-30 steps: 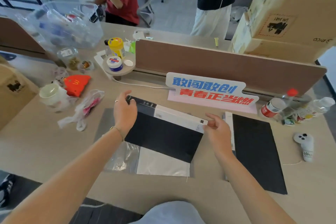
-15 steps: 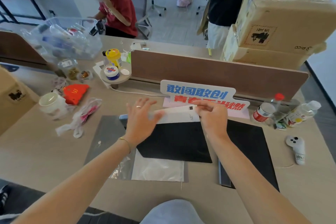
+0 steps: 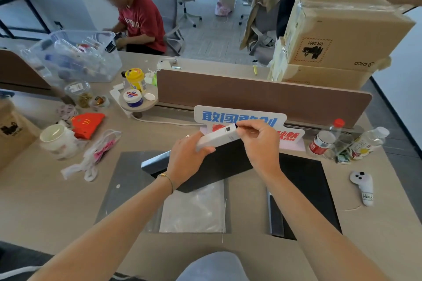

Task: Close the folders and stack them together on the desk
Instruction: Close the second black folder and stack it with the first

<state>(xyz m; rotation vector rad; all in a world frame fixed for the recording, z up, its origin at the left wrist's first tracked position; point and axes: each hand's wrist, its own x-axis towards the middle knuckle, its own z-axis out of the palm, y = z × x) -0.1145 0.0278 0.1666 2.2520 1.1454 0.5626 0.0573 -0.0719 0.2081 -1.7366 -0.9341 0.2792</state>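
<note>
A black folder (image 3: 219, 166) with a white spine is lifted off the desk, tilted, spine uppermost. My left hand (image 3: 185, 157) grips the spine's left part and my right hand (image 3: 258, 143) pinches its right end. Below it an open folder (image 3: 127, 180) lies flat, grey cover to the left and a clear plastic sleeve (image 3: 194, 210) over its right half. A second black folder (image 3: 306, 191) lies shut on the desk to the right, partly hidden by my right forearm.
A blue and red sign (image 3: 239, 118) stands just behind the hands, before a brown divider (image 3: 262, 96). Bottles (image 3: 324, 141) and a white controller (image 3: 363, 187) sit right. A cup (image 3: 57, 139), red pouch (image 3: 88, 123) and plastic bag (image 3: 96, 155) lie left. Cardboard boxes (image 3: 338, 36) stand behind.
Both hands raised the black folder from flat on the desk and tipped it spine-up. The right hand slid inward along the spine. My head view shifted upward.
</note>
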